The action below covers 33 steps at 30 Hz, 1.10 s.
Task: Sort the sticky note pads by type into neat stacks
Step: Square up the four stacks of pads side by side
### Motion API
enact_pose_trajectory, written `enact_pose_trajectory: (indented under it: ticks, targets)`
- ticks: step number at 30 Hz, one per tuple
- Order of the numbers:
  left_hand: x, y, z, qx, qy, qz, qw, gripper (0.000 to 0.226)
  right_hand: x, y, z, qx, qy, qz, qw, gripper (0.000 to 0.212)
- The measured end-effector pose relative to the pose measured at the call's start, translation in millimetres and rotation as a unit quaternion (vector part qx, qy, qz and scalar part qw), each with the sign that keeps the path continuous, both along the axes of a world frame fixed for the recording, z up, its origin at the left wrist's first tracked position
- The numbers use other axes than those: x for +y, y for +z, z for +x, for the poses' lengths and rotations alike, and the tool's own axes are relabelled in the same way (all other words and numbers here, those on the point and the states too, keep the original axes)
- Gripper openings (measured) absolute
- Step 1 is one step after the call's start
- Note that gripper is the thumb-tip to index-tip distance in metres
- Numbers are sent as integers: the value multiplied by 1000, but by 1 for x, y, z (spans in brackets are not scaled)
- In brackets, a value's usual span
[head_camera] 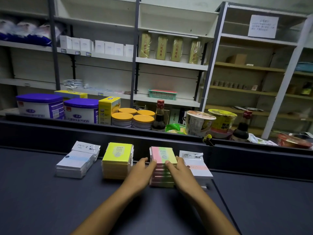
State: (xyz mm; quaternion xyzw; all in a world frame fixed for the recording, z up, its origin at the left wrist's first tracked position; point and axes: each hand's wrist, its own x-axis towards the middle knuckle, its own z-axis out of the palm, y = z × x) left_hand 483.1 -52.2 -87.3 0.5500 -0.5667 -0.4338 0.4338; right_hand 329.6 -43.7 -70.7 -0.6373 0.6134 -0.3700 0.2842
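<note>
Four stacks of sticky note pads stand in a row on the dark counter (50, 200). At the left is a white and blue stack (76, 164). Beside it stands a yellow stack (116, 160). Then comes a pink, green and yellow striped stack (163, 156), and at the right a white stack with a pink band (197, 166). My left hand (141, 173) presses against the left side of the striped stack with its fingers straight. My right hand (181, 173) presses the stack's right side, fingertips on the top pad's edge.
A raised dark ledge (254, 150) runs behind the stacks. Beyond it stand purple-lidded tins (40, 106), yellow boxes, orange-lidded jars (132, 117), sauce bottles (159, 116) and noodle cups (198, 122). Metal shelves fill the background.
</note>
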Motion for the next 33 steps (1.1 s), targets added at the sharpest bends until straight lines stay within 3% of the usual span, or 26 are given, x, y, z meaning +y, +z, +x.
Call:
enact_pose_trajectory:
  ticks: [3, 6, 14, 20, 26, 33]
  targets:
    - [2, 1, 0, 33, 23, 0, 999, 64, 0, -4, 1, -67, -4, -7, 998, 55]
    - [5, 2, 3, 52, 23, -26, 998, 70, -1, -9, 2, -99, 9, -19, 995, 78]
    - [20, 0, 11, -79, -46, -100, 991, 99, 6, -30, -3, -112, 155, -14, 981, 100]
    - [17, -6, 14, -35, -95, -71, 992, 108, 6, -35, -5, -108, 141, -19, 984, 89]
    - [10, -19, 15, 21, -92, -62, 994, 65, -1, -35, -3, -153, 120, -21, 981, 79]
    - [6, -22, 8, -13, -48, -88, 995, 67, -6, -41, 3, -165, 120, -17, 979, 75]
